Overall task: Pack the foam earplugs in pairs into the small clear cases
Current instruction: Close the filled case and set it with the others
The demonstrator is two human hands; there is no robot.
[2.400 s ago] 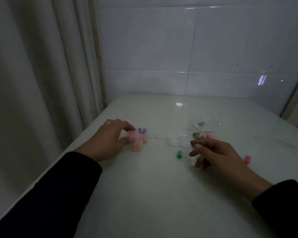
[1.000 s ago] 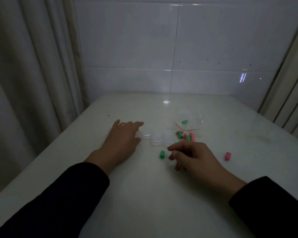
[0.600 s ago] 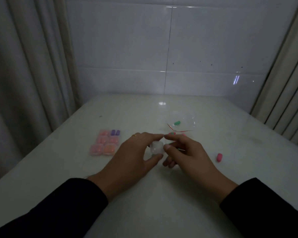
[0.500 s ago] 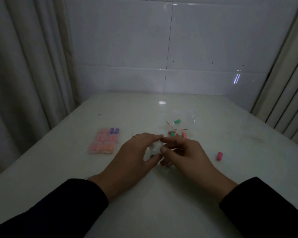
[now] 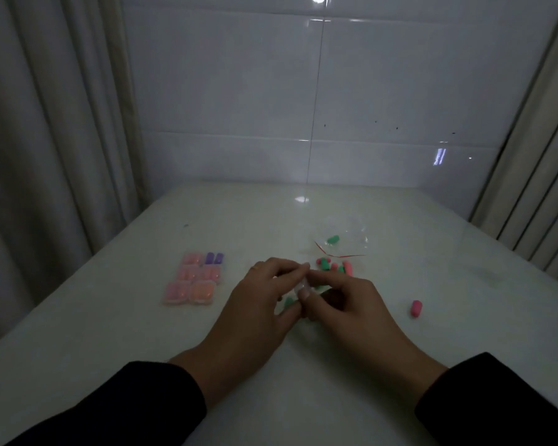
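From the head view, both hands meet over the middle of the pale tabletop [image 5: 303, 397] and share one small clear case [image 5: 302, 288]. The left hand [image 5: 258, 310] pinches the case between forefinger above and thumb below; the right hand [image 5: 345, 304] pinches it from the other side, thumb on its near edge, fingers curled over the top. Each grip is therefore closed on the case, which is held just above the tabletop. Whether its lid is open cannot be told; the plastic is blurred.

Directly under the grip, partly hidden by the left thumb, lies a green earplug [image 5: 289, 302]. Just beyond the grip, behind the right fingers, sits a loose heap of pink and green earplugs [image 5: 335, 267]. Farther beyond that lies a clear plastic bag [image 5: 351, 235] with a red strip along its mouth and one green plug [image 5: 333, 239] inside. To the right of the grip, well apart, a single pink earplug [image 5: 416, 308] lies alone.

To the left of the grip, a block of filled cases [image 5: 195, 278] lies flat in two columns, most holding pink or orange plugs, one at the far corner holding purple. Black sleeves [image 5: 110, 410] cover both forearms.
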